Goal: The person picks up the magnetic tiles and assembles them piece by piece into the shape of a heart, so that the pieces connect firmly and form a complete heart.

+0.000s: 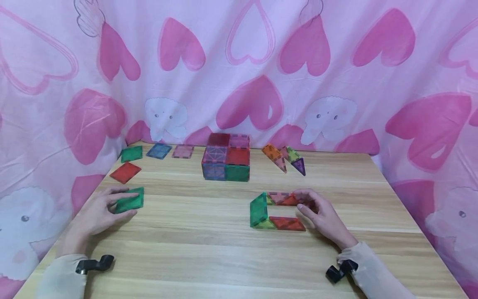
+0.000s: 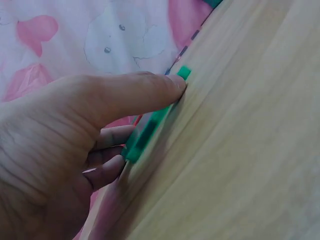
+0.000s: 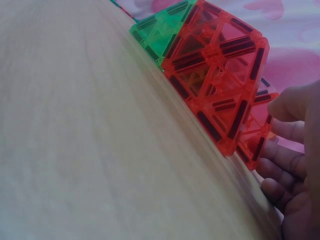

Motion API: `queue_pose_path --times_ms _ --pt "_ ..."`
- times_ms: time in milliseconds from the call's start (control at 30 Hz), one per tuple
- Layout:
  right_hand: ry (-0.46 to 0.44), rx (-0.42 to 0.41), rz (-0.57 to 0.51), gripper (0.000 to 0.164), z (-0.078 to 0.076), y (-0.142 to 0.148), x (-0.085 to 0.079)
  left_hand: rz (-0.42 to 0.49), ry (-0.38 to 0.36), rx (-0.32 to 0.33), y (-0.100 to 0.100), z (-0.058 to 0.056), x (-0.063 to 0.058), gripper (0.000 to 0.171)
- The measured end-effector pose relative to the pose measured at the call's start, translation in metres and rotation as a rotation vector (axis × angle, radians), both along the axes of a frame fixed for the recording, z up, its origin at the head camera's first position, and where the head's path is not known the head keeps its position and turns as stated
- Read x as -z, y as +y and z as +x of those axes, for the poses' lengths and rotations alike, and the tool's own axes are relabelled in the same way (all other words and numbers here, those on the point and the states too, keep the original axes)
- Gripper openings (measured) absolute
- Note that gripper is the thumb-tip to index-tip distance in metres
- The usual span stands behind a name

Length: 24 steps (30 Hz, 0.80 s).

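Note:
My left hand [image 1: 98, 209] holds a green square magnetic tile [image 1: 130, 202] at the table's left side, thumb on its near edge and fingers at its far side. Right of the middle stands a three-sided build of magnetic tiles: a green square [image 1: 258, 211] on the left, a near wall with a red tile part [image 1: 287, 224] and a lime triangle [image 3: 162, 30], and a far wall of pink, lime and red triangles. At the open right end, my right hand [image 1: 323, 214] pinches the far wall's red triangle [image 3: 256, 130] between thumb and fingers.
A block of joined square tiles [image 1: 237, 156] stands at the back middle. Green [image 1: 132, 154], red [image 1: 125, 172], blue [image 1: 159, 151] and pink [image 1: 183, 151] squares lie back left. Joined triangles, orange [image 1: 272, 152] and purple [image 1: 298, 166] among them, lie back right. A pink curtain [image 1: 239, 74] hangs behind the table.

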State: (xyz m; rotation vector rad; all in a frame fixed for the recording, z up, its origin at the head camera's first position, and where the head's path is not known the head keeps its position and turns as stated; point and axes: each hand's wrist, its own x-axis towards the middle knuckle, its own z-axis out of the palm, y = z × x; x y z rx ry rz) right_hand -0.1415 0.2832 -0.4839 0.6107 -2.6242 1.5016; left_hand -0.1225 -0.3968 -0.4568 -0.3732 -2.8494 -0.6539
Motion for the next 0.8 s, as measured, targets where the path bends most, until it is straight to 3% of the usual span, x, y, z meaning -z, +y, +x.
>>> queue_pose_path --times_ms 233,367,800 --pt "0.008 -0.011 -0.013 0.034 0.0 0.003 -0.001 0.058 -0.041 -0.003 0.012 -0.002 -0.005 0.073" --pt "0.021 -0.021 -0.017 0.034 0.001 0.004 -0.002 0.123 -0.054 -0.003 0.032 -0.005 -0.002 0.075" --pt "0.038 -0.039 -0.044 0.032 -0.001 -0.001 0.001 0.277 -0.011 0.298 0.157 -0.023 -0.001 0.07"
